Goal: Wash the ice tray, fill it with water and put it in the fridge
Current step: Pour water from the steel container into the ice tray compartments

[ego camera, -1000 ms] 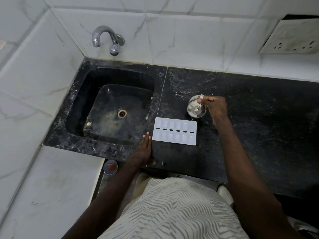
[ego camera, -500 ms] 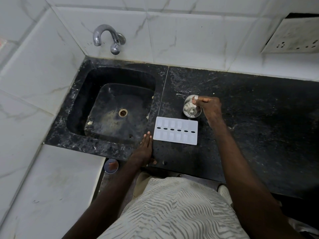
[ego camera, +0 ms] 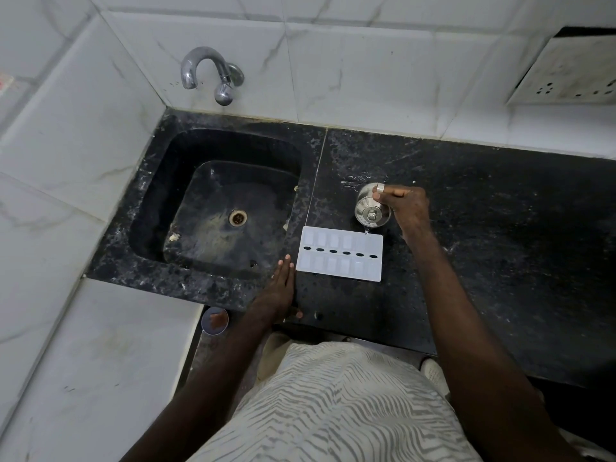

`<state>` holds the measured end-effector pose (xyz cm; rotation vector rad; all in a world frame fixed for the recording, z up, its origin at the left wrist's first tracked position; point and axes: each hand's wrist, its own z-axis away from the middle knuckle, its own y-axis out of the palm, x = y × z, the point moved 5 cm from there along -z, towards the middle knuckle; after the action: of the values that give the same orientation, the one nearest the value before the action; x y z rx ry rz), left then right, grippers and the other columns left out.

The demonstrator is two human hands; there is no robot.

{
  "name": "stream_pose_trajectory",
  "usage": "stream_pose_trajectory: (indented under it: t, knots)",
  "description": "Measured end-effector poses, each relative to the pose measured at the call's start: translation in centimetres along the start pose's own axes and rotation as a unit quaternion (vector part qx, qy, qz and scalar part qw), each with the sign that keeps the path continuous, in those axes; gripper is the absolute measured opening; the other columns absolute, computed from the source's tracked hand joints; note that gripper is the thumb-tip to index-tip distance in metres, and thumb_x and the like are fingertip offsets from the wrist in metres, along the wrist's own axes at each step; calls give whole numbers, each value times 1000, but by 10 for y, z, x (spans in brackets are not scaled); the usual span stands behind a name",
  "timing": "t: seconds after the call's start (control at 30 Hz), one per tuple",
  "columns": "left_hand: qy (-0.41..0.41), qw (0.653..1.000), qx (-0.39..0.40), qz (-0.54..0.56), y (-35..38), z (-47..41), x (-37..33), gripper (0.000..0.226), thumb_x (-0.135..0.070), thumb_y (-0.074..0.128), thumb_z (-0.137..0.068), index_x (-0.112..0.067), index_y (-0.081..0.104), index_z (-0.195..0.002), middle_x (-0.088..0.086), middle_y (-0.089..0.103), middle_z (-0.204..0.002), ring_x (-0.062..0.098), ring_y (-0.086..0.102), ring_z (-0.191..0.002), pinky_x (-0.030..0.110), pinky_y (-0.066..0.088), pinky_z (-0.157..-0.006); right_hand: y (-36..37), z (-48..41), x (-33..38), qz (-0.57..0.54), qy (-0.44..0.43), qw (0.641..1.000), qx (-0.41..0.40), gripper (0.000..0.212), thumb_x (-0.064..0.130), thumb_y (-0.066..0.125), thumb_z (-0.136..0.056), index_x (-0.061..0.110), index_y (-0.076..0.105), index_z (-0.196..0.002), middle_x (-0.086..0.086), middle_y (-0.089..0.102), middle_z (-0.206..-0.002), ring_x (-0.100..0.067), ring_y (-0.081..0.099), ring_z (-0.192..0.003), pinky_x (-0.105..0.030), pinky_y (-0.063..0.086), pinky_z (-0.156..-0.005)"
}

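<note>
A white ice tray (ego camera: pixel 340 253) lies flat on the black stone counter (ego camera: pixel 500 235), just right of the sink (ego camera: pixel 220 208). My right hand (ego camera: pixel 405 206) grips a small steel cup (ego camera: pixel 371 208) and holds it tilted over the tray's far right corner. A thin trickle of water falls from its lip onto that corner. My left hand (ego camera: pixel 278 288) rests flat on the counter, fingers straight, just left of the tray's near edge.
A steel tap (ego camera: pixel 213 73) juts from the tiled wall above the sink; no water runs from it. A socket plate (ego camera: pixel 566 75) sits on the wall at the far right. A small round object (ego camera: pixel 215 321) lies below the counter's front edge.
My right hand has tipped the steel cup further toward the tray, and water now drips onto the tray's corner. My left hand has stayed put.
</note>
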<state>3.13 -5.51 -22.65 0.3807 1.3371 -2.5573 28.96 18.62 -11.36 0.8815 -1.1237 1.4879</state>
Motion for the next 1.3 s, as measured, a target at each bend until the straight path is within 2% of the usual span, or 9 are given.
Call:
stream_pose_trajectory:
  t: [0.13,0.27,0.37,0.53,0.67,0.8,1.0,1.17,1.3]
  knots:
    - [-4,1000,1,-3,0,0,0,132,-51,77,-86,10,-17,-156,28,-31,-163,34,-33,-147,42,-8,-126,-1,3,5,-12,11,1000,-14,27,10,89,-76,6,81,-101,-4,80,-89,-21,79,-82,-29,63,-71]
    - [-12,1000,1,-2,1,1,1,135,-47,81,-84,9,-17,-157,27,-30,-164,39,-27,-154,45,-2,-130,0,3,5,-33,22,999,-26,26,9,89,-76,5,81,-100,-6,81,-90,-22,79,-81,-35,65,-75]
    - [-15,1000,2,-3,0,2,0,137,-47,82,-83,8,-18,-157,26,-31,-164,40,-25,-155,43,-4,-128,4,3,7,-36,21,999,-30,27,9,88,-77,3,81,-102,-6,81,-92,-19,79,-80,-31,64,-74]
    - [-19,1000,6,6,-1,1,0,136,-45,83,-83,8,-19,-157,25,-33,-163,39,-26,-155,44,-2,-128,13,8,15,-36,3,999,-17,26,10,89,-77,5,82,-102,-4,81,-91,-17,78,-80,-26,63,-70]
    - [-14,1000,5,6,0,2,0,133,-44,82,-85,9,-18,-157,28,-30,-164,41,-24,-155,45,-1,-130,21,10,14,-38,1,999,-4,27,10,90,-75,4,82,-101,-6,81,-91,-20,79,-80,-31,63,-72]
    - [-4,1000,-6,0,-1,2,-1,131,-47,79,-86,11,-16,-156,29,-29,-163,39,-28,-152,45,-2,-129,30,14,12,-24,-11,1000,14,28,10,90,-76,2,81,-102,-7,81,-91,-17,78,-77,-26,60,-67]
    - [-6,1000,-12,-11,-2,2,-1,132,-49,79,-85,13,-13,-156,32,-25,-164,44,-23,-154,44,-5,-128,37,16,11,-24,-27,999,38,25,10,89,-77,5,82,-100,-5,81,-91,-23,79,-84,-33,64,-76]
    - [-16,1000,0,-15,-3,3,-3,131,-48,78,-87,9,-17,-157,28,-30,-164,41,-24,-155,42,-6,-128,38,16,13,-23,-30,999,36,27,9,89,-76,5,82,-102,-5,81,-92,-21,79,-83,-31,63,-75]
    - [-18,1000,4,-14,-2,3,-2,132,-49,78,-87,8,-18,-157,26,-31,-164,40,-24,-155,43,-4,-128,37,14,11,-28,-22,999,32,27,10,89,-76,5,82,-101,-6,81,-92,-24,79,-85,-34,64,-77]
